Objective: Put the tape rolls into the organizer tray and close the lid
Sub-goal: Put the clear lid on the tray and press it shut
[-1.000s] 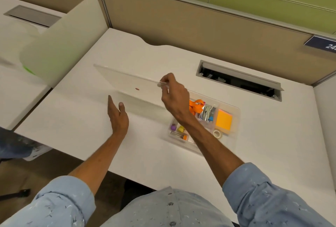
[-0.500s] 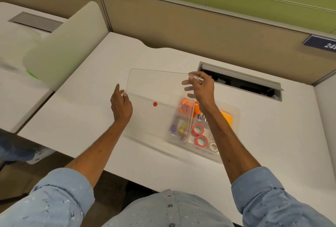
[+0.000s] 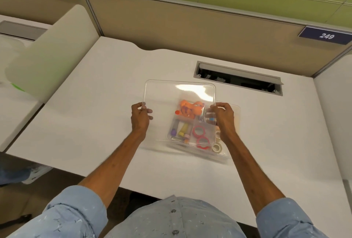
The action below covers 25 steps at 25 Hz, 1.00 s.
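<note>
A clear plastic lid [image 3: 167,95] hangs flat above the desk, offset to the left of the clear organizer tray [image 3: 235,110]. My left hand [image 3: 140,116] grips the lid's left edge and my right hand [image 3: 222,116] grips its right edge. Through the lid I see two pink tape rolls [image 3: 199,132] in a tray compartment. A pale tape roll [image 3: 217,148] lies at the tray's near right corner, outside the lid's outline. Orange items and small coloured bits fill the other compartments.
An open cable slot [image 3: 238,80] is cut into the white desk [image 3: 95,123] behind the tray. A frosted divider panel [image 3: 51,55] stands at the left, with another desk beyond it. The desk's front edge runs just under my forearms.
The lid has swung down from tilted to flat and shifted right over the tray. My left hand, open before, now grips the lid's left edge; my right hand moved to its right edge.
</note>
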Motion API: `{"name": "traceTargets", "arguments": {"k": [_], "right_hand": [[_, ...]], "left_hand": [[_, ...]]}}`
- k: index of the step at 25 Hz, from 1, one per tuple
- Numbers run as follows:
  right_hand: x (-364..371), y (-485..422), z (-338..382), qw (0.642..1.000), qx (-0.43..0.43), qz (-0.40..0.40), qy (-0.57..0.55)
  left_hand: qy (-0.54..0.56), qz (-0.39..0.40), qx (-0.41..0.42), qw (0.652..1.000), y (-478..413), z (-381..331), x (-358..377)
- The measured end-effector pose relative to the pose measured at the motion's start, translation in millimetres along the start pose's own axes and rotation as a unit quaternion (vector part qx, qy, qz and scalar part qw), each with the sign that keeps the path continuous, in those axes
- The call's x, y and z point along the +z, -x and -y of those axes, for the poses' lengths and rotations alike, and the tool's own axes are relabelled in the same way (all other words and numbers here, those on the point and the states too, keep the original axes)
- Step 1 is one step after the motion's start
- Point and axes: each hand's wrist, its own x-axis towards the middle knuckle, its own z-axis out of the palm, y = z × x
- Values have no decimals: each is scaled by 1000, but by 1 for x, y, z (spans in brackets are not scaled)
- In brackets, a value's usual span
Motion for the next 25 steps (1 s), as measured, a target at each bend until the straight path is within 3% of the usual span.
{"name": "traceTargets", "arguments": {"k": [7,11,16,25], "right_hand": [[-73,15,-32,981,-61,-95,158],[-98,12,-35,948,-45,-104,296],[-99,15,-38,925,-21,-125,358],[-102,6,-44,925,-21,-103,366]], "left_hand": [[-104,84,71,988,32,3,58],[-177,65,102,977,41,5,76],[-203,65,117,970,44,12,84],[-257,75,112,957,39,20,90]]}}
